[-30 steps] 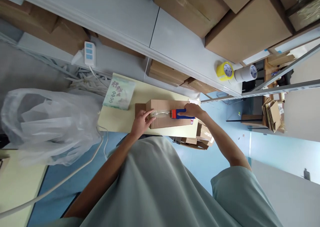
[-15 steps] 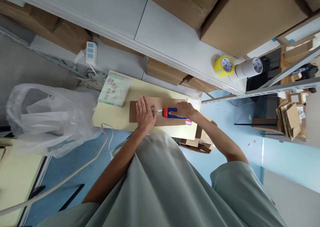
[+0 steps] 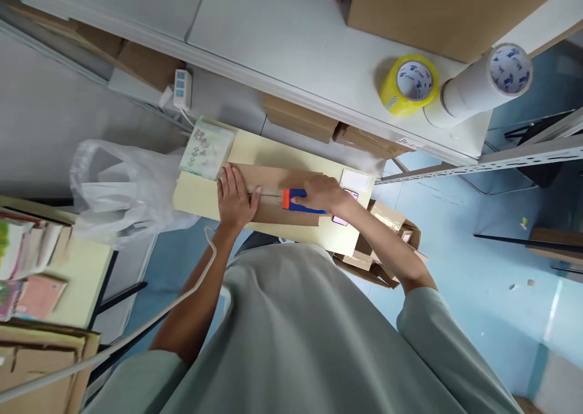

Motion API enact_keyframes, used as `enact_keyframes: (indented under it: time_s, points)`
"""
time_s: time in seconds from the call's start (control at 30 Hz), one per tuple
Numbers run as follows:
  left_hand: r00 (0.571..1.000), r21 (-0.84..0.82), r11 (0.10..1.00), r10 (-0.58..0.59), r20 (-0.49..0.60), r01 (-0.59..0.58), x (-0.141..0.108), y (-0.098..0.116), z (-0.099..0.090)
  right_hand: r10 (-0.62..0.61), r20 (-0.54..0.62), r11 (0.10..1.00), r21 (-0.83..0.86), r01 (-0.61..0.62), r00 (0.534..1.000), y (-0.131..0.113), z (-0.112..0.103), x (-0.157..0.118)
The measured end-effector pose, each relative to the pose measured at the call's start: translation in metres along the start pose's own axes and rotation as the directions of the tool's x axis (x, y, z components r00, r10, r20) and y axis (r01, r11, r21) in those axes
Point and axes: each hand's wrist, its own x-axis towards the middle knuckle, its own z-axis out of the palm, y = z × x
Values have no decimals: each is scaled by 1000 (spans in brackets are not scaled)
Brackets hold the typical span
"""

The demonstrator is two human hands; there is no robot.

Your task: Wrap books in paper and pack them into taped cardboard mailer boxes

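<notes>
A long, narrow brown cardboard box (image 3: 285,217) lies on the pale yellow table (image 3: 195,195) in front of me. My left hand (image 3: 234,198) rests flat on its left end, fingers spread and thumb out. In my right hand (image 3: 321,194) is a blue tape dispenser (image 3: 298,200) with a red front, held against the top of the box. A shiny strip, apparently clear tape, runs between the dispenser and my left thumb. Behind my right wrist lies a phone (image 3: 340,221), partly covered.
A pale green printed box (image 3: 208,150) sits at the table's left. Beside it hangs a white plastic bag (image 3: 132,189). The shelf (image 3: 291,44) above holds a yellow tape roll (image 3: 389,89) and white rolls (image 3: 469,92). An open carton (image 3: 412,235) stands right; a cable (image 3: 182,298) crosses left.
My view has shifted. My left hand has moved to the box's left end, and the box and dispenser have moved slightly left on the table. More of the phone shows.
</notes>
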Motion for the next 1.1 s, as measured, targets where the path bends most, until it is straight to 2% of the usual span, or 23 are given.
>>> enact_keyframes:
  time_s: [0.1,0.23,0.3,0.37,0.53,0.77,1.1]
  points:
    - [1000,-7,1000,-4,4,4,1,0,0,32,30,999,23,-33,999,53,-4,-37]
    - [1000,-15,1000,-13,6,13,3,4,2,144,90,984,94,-153,985,124,-3,-75]
    - [1000,-3,1000,-15,18,15,5,7,4,157,105,978,124,-169,982,144,3,-79]
    - [999,13,1000,-20,30,20,6,10,4,158,101,976,133,-170,982,153,11,-74]
    - [999,47,999,-15,38,14,7,13,2,167,90,977,116,-177,982,153,32,-51]
    - [998,54,998,-40,47,37,8,14,-1,203,52,972,110,-208,978,149,55,-41]
    - [998,55,998,-45,51,42,8,17,-2,250,-7,966,72,-248,968,103,66,-20]
